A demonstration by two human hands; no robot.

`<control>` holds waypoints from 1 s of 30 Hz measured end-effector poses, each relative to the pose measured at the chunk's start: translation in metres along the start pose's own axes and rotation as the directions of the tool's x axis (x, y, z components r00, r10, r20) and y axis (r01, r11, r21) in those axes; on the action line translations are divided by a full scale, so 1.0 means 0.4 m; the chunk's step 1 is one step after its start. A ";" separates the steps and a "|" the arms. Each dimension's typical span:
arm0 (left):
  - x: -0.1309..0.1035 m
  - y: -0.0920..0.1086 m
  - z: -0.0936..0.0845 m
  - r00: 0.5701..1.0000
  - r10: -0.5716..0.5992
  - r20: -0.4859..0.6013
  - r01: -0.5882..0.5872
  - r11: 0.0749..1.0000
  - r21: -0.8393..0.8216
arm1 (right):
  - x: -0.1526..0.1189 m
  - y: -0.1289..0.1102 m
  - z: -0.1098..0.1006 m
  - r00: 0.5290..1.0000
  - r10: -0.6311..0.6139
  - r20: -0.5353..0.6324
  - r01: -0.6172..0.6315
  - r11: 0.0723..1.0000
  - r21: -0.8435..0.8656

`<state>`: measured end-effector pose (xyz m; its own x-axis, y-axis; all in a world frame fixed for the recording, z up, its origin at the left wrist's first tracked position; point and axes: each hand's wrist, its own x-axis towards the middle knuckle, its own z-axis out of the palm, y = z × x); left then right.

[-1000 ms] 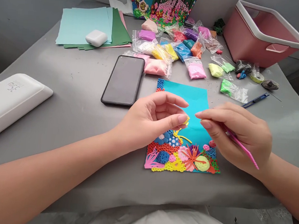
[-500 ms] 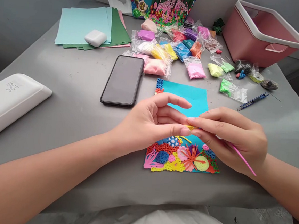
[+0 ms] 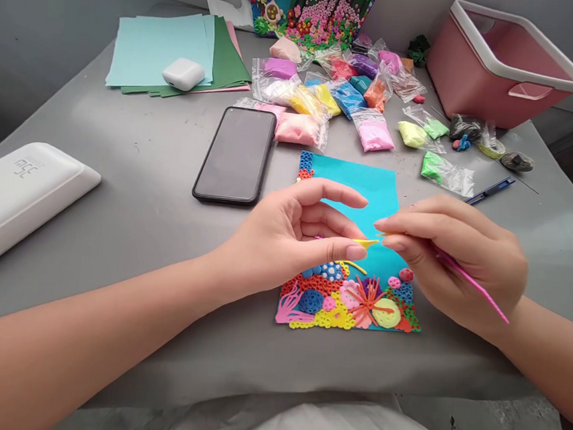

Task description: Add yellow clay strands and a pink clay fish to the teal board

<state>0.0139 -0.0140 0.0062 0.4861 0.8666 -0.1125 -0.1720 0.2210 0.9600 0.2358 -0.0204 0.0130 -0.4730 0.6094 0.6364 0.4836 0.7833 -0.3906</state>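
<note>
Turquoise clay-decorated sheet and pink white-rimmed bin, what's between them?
Head view shows clear bags of yellow and green clay between the sheet and bin.

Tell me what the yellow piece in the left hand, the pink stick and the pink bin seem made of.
Yellow piece: probably soft modelling clay, fairly matte; it tapers to a thin tip. Pink stick: perhaps plastic; slim and evenly coloured, but its finish is unclear. Pink bin: likely moulded plastic, smooth, judging by its rounded corners.
</note>
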 end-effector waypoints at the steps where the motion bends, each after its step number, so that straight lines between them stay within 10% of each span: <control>1: 0.000 0.000 0.000 1.000 -0.001 -0.004 0.001 1.000 0.004 | -0.001 -0.001 -0.001 1.000 -0.011 0.001 0.011 1.000 -0.001; 13: 0.001 -0.005 0.002 1.000 -0.014 0.012 0.015 1.000 -0.014 | -0.002 -0.009 0.003 0.990 -0.117 0.084 0.114 0.993 0.041; 20: -0.001 -0.002 0.004 0.999 0.004 -0.039 -0.001 0.998 0.067 | -0.009 0.007 0.001 0.989 0.115 -0.092 -0.099 0.982 0.163; 30: 0.005 -0.006 0.002 0.973 0.077 -0.217 -0.081 0.997 -0.009 | 0.002 0.006 -0.011 0.995 -0.061 0.082 0.057 0.997 0.054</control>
<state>0.0160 -0.0133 0.0039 0.2734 0.9576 -0.0908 -0.2191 0.1539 0.9635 0.2398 -0.0185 0.0156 -0.5607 0.5682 0.6022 0.4156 0.8222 -0.3889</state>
